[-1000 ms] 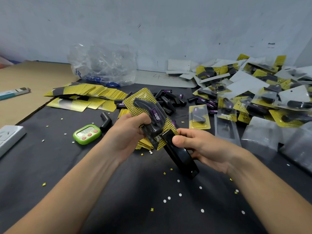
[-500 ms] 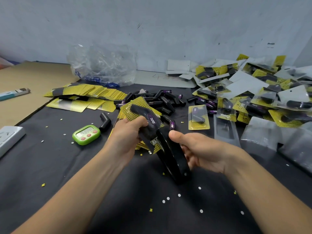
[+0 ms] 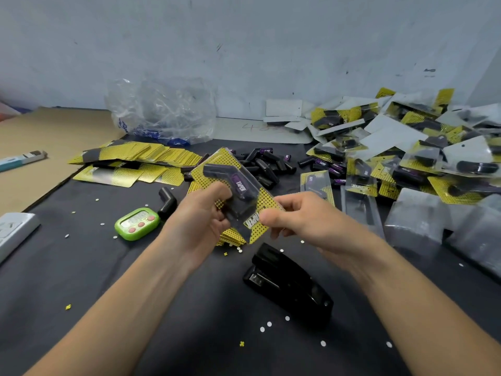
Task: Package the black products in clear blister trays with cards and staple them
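Head | left hand [image 3: 200, 215], right hand [image 3: 306, 221] both pinching one filled pack [image 3: 230, 172] | stapler [image 3: 290, 286] lying at 6 o'clock | finished pile [image 3: 406, 147] 2 o'clock, loose products [image 3: 265, 164] 12 o'clock remain

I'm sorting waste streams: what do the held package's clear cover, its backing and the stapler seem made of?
Blister cover: thin clear plastic, glossy; the product shows through under glare. Backing card: probably printed cardboard, flat, yellow-dotted. Stapler: glossy black shell, likely plastic; highlights along its top.
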